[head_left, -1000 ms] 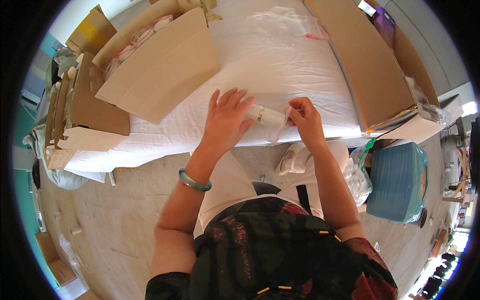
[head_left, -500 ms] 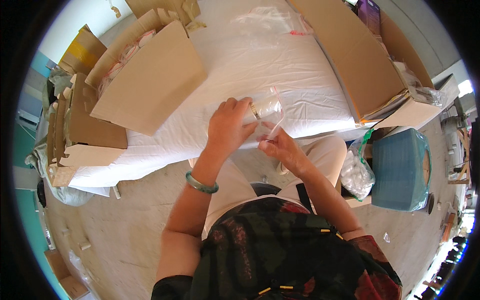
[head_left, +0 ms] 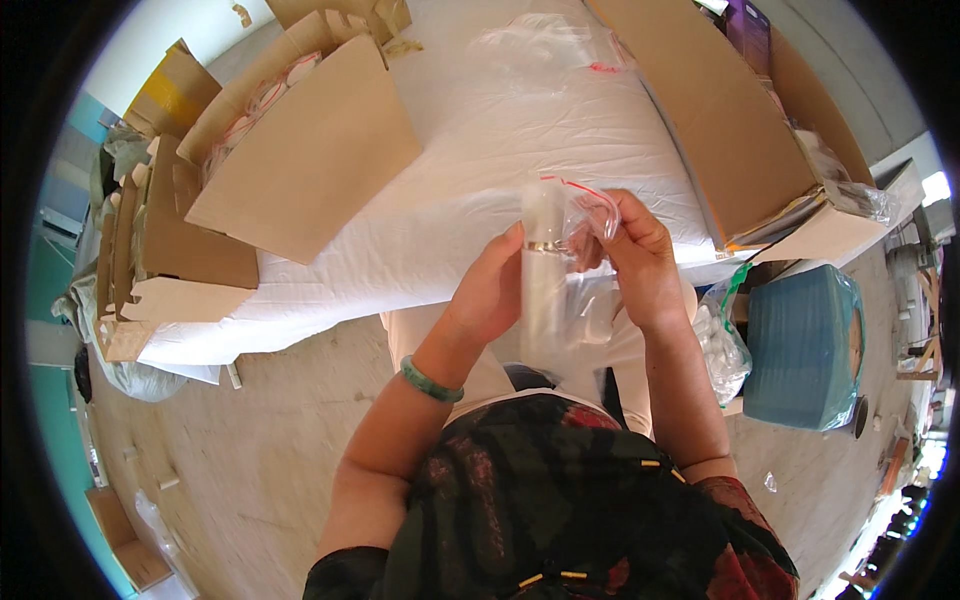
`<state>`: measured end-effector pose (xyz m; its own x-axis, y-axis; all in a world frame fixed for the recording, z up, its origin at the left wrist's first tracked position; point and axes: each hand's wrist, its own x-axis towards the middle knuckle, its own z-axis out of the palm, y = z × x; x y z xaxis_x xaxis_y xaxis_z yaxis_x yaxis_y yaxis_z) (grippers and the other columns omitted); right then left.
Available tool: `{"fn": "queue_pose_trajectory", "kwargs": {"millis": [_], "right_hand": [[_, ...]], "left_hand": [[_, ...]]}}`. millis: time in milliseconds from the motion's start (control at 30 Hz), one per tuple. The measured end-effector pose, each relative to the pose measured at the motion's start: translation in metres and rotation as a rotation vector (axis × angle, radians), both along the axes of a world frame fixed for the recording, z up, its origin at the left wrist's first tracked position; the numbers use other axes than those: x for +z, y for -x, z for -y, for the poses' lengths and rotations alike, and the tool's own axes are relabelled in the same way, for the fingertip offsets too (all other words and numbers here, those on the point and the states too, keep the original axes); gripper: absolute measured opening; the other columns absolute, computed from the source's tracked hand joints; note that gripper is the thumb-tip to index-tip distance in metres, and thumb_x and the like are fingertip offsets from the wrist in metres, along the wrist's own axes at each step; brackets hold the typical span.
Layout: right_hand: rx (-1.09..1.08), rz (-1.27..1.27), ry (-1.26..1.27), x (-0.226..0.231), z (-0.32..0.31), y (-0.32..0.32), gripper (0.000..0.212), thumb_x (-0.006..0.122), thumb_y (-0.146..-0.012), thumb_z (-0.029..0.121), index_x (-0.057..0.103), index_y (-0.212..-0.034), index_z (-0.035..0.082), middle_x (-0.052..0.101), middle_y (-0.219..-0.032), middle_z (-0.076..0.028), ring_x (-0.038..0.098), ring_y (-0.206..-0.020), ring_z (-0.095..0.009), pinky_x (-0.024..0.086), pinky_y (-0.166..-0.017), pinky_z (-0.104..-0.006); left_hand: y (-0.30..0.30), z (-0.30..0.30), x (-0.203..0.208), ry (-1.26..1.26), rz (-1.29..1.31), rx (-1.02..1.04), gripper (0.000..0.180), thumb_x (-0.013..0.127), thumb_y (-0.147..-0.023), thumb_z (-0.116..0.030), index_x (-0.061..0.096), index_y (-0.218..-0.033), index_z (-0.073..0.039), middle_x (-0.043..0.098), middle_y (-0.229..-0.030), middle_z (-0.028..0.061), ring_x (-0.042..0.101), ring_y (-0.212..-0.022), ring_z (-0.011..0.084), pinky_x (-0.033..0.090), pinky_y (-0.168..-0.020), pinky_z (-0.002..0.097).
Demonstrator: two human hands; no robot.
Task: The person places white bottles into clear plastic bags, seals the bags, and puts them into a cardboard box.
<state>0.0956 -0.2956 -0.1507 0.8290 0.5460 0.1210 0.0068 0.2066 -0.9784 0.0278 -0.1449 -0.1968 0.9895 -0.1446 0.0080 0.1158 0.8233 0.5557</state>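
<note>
Now your left hand (head_left: 492,287) grips gold-banded white bottle (head_left: 543,295), upright over near edge of white-clothed table (head_left: 480,165); your right hand (head_left: 643,262) pinches clear zip bag (head_left: 583,308) around it. Bottle probably light, stiff; bag limp, slippery. Take bottle below band (head_left: 543,247), bag by red-lined lip (head_left: 588,187).

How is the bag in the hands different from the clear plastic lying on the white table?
The held bag has a whitish tube with a gold band inside; no tube shows in the loose plastic. The held bag is gripped close by; the loose plastic lies farther off, untouched. Both are see-through with some red.
</note>
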Motion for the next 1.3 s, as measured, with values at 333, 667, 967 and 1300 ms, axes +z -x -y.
{"fn": "queue_pose_trajectory", "kwargs": {"millis": [333,667,967,1300], "right_hand": [[-0.186,0.111,0.035,0.011,0.001,0.003,0.016,0.064,-0.088,0.010,0.059,-0.102,0.003,0.061,-0.081,-0.001,0.053,-0.076,-0.006,0.043,-0.072,-0.0197],[-0.198,0.271,0.203,-0.004,0.010,-0.006,0.006,0.063,-0.087,0.005,0.063,-0.091,0.001,0.060,-0.081,0.002,0.051,-0.075,-0.005,0.043,-0.070,-0.0204],[-0.180,0.107,0.004,0.007,0.014,0.002,0.008,0.063,-0.085,0.002,0.062,-0.093,0.003,0.059,-0.083,0.003,0.051,-0.078,-0.005,0.040,-0.074,-0.0189],[-0.101,0.297,0.411,0.001,0.020,0.001,0.005,0.066,-0.083,0.006,0.064,-0.083,0.002,0.057,-0.075,0.003,0.047,-0.070,-0.006,0.040,-0.065,-0.0208]], "left_hand": [[0.007,-0.002,-0.009,0.037,-0.110,0.111,0.036,0.062,-0.087,-0.021,0.049,-0.118,-0.008,0.058,-0.106,0.0045,0.057,-0.102,0.0191,0.048,-0.085,0.0376],[0.010,-0.005,-0.014,-0.138,-0.108,0.194,0.043,0.063,-0.086,-0.017,0.046,-0.124,-0.005,0.060,-0.108,0.0098,0.059,-0.101,0.0233,0.049,-0.089,0.0412],[0.012,-0.014,-0.014,-0.240,-0.083,0.244,0.043,0.065,-0.082,-0.010,0.049,-0.121,-0.004,0.060,-0.107,0.0089,0.060,-0.099,0.0222,0.048,-0.090,0.0386],[0.015,-0.013,-0.008,-0.321,-0.057,0.249,0.042,0.065,-0.083,-0.014,0.050,-0.122,-0.006,0.061,-0.105,0.0073,0.060,-0.097,0.0201,0.048,-0.085,0.0348]]}}
